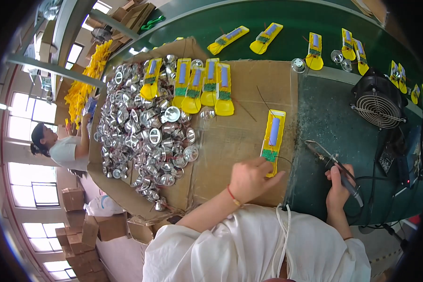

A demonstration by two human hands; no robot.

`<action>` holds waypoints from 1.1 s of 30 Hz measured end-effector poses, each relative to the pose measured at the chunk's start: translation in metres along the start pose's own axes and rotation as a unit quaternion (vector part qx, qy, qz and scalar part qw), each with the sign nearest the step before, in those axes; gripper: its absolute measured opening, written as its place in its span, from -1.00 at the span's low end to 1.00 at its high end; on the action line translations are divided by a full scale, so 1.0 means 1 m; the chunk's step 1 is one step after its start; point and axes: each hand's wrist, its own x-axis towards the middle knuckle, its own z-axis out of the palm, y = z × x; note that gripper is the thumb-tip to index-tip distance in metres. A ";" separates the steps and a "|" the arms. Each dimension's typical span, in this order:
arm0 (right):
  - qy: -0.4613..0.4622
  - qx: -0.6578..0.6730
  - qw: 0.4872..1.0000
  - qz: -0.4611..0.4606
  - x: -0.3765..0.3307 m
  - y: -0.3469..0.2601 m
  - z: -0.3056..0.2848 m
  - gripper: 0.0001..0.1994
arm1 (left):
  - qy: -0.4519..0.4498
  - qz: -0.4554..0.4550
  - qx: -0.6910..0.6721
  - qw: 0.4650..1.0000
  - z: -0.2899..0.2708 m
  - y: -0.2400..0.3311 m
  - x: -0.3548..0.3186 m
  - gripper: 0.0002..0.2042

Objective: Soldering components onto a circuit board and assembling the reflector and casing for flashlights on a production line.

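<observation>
- I'm viewing two bare hands through the head camera.
- Left hand (251,181): fingers are curling, thumb is sticking out to the right; it's covering the lower end of a yellow casing (280,136). I'm not able to tell if it's gripping or just resting there.
- That casing is lying on the flattened cardboard (239,155), near its right edge, long side pointing away from the body. It's carrying a purple cylindrical cell (274,131) and, below that, a small green board (269,155); thin dark wires are sticking out.
- Right hand (338,190): closing around the handle of a soldering iron (352,188), tip pointing up and left, apart from the casing. It's hovering over the dark green bench (312,199).
- Left of the hands, a big pile of silver reflector cups (143,134) is sitting on cardboard.
- Five more yellow casings (191,105) are lying at the pile's upper right, some overlapping.
- A black fan (377,110) with a round wire guard is standing right of the cardboard.
- More casings are lying along the far green surface (296,26).
- A co-worker (69,152) is standing at far left, near a yellow heap (95,63).
</observation>
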 end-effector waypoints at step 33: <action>0.023 -0.002 0.999 -0.028 -0.026 -0.015 -0.005 -0.86 | 0.156 -0.106 0.133 0.973 -0.083 -0.090 -0.003 -0.92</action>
